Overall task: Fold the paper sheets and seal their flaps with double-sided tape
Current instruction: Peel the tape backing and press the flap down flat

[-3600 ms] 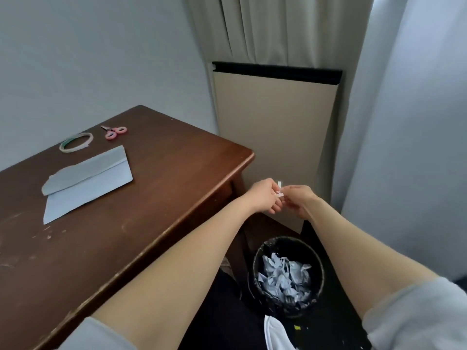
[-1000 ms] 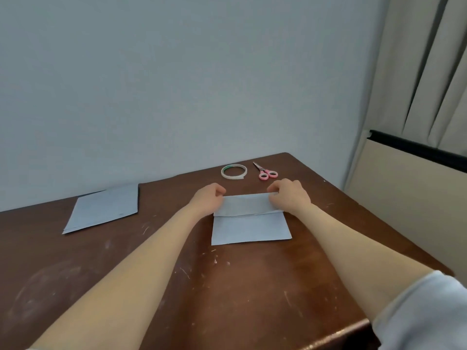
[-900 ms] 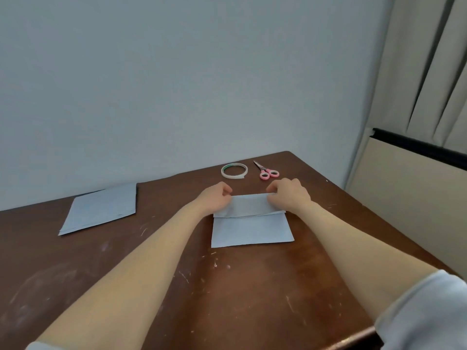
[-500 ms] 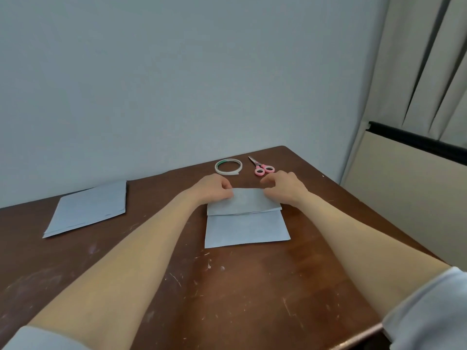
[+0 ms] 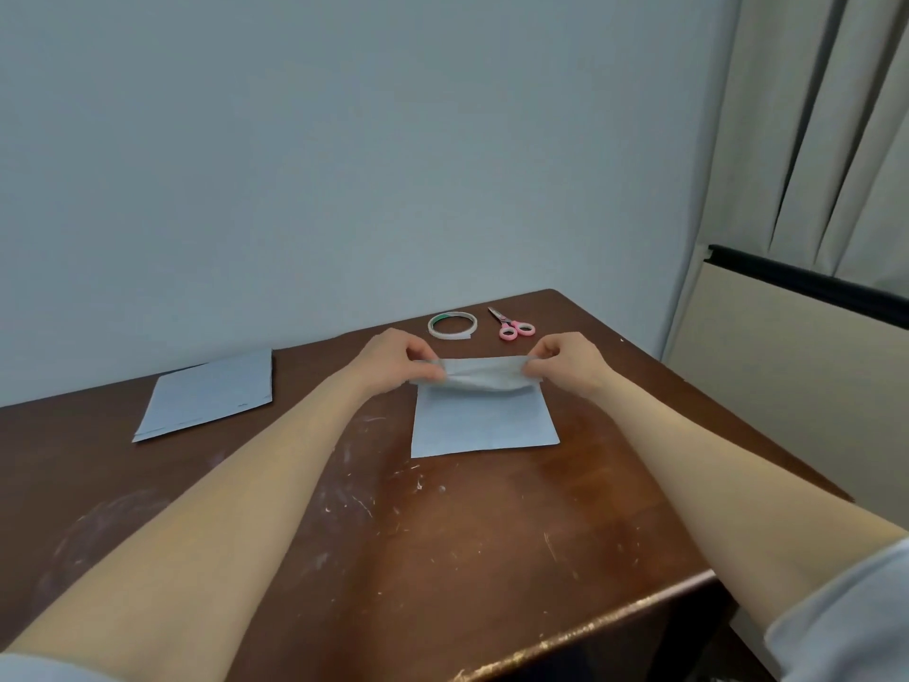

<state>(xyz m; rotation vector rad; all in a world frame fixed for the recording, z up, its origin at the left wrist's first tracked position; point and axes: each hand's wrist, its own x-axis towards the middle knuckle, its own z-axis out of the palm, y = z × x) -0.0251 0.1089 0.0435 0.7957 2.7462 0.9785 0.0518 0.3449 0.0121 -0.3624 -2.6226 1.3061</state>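
You are pinching both ends of the pale blue folded sheet's [image 5: 484, 425] top flap [image 5: 479, 374], which is bowing upward. The spare sheets [image 5: 206, 393] are lying stacked well left; the double-sided tape roll [image 5: 452, 326] is lying flat just behind.

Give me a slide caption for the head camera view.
Left hand and right hand pinch the flap of a pale blue paper sheet on a brown wooden table.
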